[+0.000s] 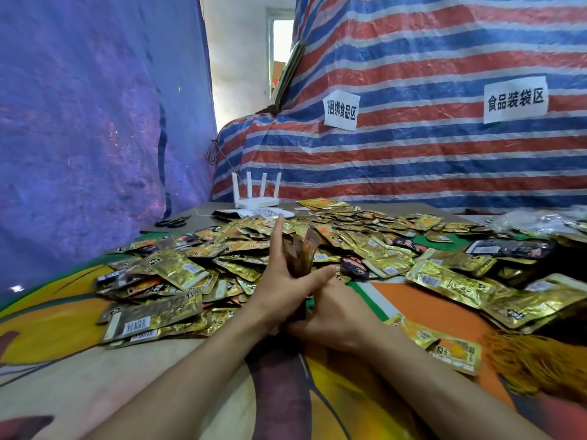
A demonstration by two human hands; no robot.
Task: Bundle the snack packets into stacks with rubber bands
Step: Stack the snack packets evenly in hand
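Two bare hands meet at the centre of the frame around a small stack of snack packets (302, 254). The stack stands on end above a table spread with a colourful printed cloth (95, 360).

The left hand (282, 284) holds the stack's middle. Its index finger points straight up along the left side and its thumb stretches rightward across the near face. Its other fingers are hidden behind the packets.

The right hand (336, 315) sits just below, with its back toward the camera and its fingers curled around the stack's lower end.

A wide heap of loose snack packets (178, 271), mostly gold foil, runs across the middle of the frame from left to right behind the hands. A blurred mound of yellow-orange rubber bands (533, 363) lies at the lower right.

At the far left end of the table lie black scissors (173, 222). Just right of them stands a white router (255, 201) with four upright antennas.

A blue tarp (79, 122) fills the left of the frame. A red, white and blue striped tarp (444, 160) fills the right. It carries a small paper sign (341, 111) and a large paper sign (514, 100), both printed with Chinese characters.
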